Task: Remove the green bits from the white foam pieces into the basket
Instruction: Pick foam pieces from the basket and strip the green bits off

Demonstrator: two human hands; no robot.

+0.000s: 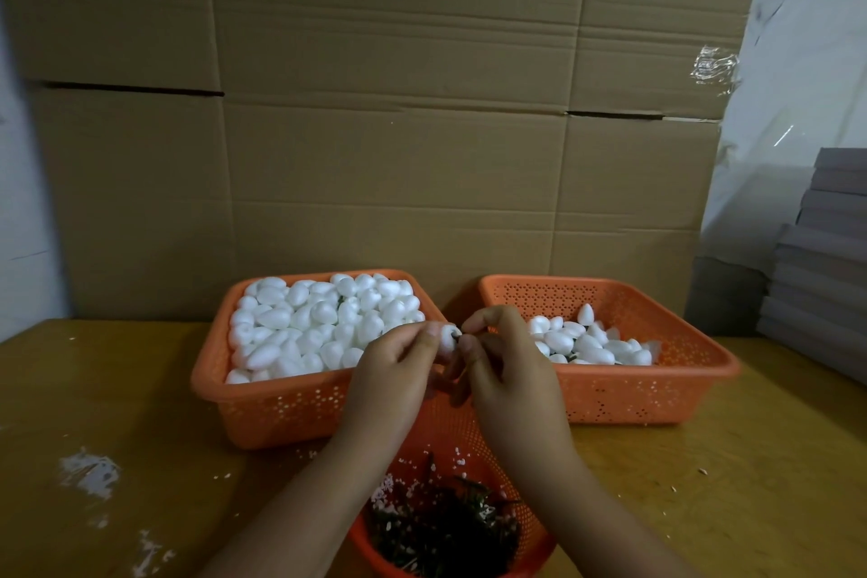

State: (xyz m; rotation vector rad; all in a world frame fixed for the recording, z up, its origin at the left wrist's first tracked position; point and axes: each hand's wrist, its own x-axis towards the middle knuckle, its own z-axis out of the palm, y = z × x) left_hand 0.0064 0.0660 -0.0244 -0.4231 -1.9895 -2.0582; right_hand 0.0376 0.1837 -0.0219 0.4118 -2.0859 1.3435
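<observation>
My left hand [394, 371] pinches a white foam piece [449, 337] between thumb and fingers. My right hand [509, 371] meets it, its fingertips closed on a small green bit [462, 336] at the piece's tip. Both hands hover between two orange baskets. The left basket [262, 408] is heaped with white foam pieces [319, 324]. The right basket [657, 394] holds a smaller pile of foam pieces [591, 343]. Below my hands, a third orange basket [450, 436] holds dark green bits [445, 526] and white crumbs.
The baskets stand on a wooden table [117, 413] with white crumbs scattered over it. A cardboard wall [399, 108] rises behind the baskets. A stack of grey boards [821, 272] sits at the right edge.
</observation>
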